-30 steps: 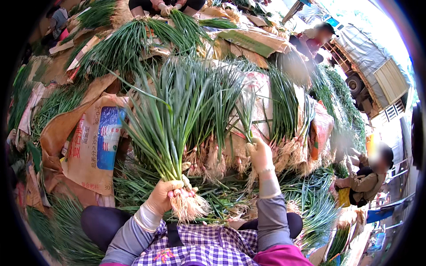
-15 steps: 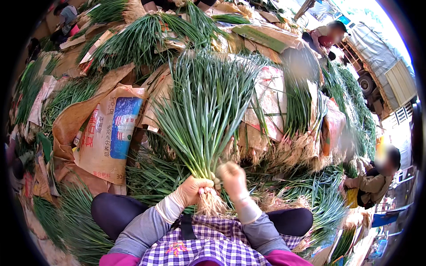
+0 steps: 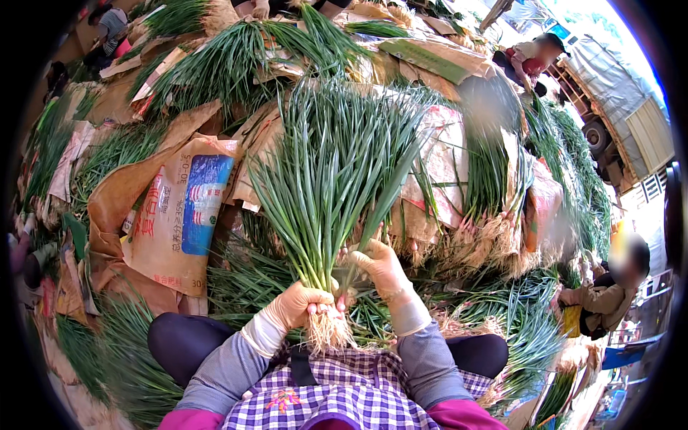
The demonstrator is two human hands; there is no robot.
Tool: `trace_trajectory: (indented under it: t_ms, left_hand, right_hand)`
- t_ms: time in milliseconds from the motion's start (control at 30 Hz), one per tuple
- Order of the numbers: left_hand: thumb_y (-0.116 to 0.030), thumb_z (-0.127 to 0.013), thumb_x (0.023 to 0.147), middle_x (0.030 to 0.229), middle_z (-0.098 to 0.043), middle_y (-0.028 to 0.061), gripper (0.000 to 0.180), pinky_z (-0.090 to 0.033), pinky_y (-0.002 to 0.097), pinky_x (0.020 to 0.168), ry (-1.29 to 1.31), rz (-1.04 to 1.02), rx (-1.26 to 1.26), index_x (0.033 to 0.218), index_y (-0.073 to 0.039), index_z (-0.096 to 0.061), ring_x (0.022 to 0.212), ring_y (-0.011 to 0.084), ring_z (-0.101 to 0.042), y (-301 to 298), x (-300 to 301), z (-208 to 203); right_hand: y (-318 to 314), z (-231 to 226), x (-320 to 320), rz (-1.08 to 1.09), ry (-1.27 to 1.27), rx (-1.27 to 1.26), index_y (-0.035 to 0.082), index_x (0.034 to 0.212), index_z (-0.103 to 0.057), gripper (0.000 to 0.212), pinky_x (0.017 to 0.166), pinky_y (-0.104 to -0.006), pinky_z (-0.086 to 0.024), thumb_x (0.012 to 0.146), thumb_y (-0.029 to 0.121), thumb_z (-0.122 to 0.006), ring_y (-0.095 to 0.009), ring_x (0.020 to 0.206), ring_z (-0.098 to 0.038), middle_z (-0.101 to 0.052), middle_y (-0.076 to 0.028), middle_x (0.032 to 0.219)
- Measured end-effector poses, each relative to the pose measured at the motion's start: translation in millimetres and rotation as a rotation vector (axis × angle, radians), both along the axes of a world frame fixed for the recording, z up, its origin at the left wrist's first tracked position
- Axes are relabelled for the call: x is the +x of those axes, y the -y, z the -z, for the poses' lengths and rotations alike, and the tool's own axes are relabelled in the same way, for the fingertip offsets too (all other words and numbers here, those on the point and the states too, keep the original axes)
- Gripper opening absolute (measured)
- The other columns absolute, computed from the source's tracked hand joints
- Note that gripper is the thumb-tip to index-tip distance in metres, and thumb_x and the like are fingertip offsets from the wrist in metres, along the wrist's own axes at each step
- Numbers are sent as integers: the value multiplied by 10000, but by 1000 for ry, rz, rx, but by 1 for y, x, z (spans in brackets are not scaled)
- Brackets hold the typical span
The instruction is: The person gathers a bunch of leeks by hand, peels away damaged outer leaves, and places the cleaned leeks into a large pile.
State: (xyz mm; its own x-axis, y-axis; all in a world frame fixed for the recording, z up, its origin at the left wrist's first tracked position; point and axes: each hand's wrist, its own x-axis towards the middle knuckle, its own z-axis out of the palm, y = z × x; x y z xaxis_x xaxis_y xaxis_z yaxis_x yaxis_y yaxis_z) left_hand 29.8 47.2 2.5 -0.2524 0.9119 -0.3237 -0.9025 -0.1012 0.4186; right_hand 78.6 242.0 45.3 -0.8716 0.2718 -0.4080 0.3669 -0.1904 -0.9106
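In front of my lap, my left hand (image 3: 297,304) is wrapped round a thick bunch of green onions (image 3: 326,172) just above the roots. The bunch stands nearly upright, its long leaves fanning away from me and its pale roots (image 3: 328,328) hanging below my fist. My right hand (image 3: 380,269), in a pale glove, is at the bunch's right side. Its thumb and fingers close on a green onion (image 3: 383,208) that leans a little apart from the others. The lower end of that stalk is blurred.
Loose green onions (image 3: 247,283) lie around my knees. A torn fertilizer sack (image 3: 168,236) stands to the left. More bundles (image 3: 491,179) rest on sacking (image 3: 437,161) ahead. One person (image 3: 609,294) sits at the right, another (image 3: 530,61) farther back near a truck (image 3: 609,93).
My right hand, blurred and close to the bunch's base before, has moved up and right, and its fingers now pinch a stalk there. My left hand keeps its grip and has shifted slightly left.
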Motion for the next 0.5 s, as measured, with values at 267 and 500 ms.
trace_trajectory:
  t_ms: [267,500]
  left_hand:
    - [-18,-519,735,816,-528,72,220,-478,463,812,384,-172,167,952,-47,-498,804,242,-563,-2,10,-27]
    - [18,-533,713,857,-571,115,248,-450,496,874,147,-312,259,950,-56,-520,839,277,-587,13,-14,-50]
  right_hand:
    - [46,15,-13,263,-103,8,70,690,-509,253,466,-228,-367,808,185,-701,-76,536,-434,-503,15,610]
    - [-25,38,-6,-749,295,1043,35,986,-656,448,742,-364,-514,788,437,-646,-266,808,-653,-672,-108,926]
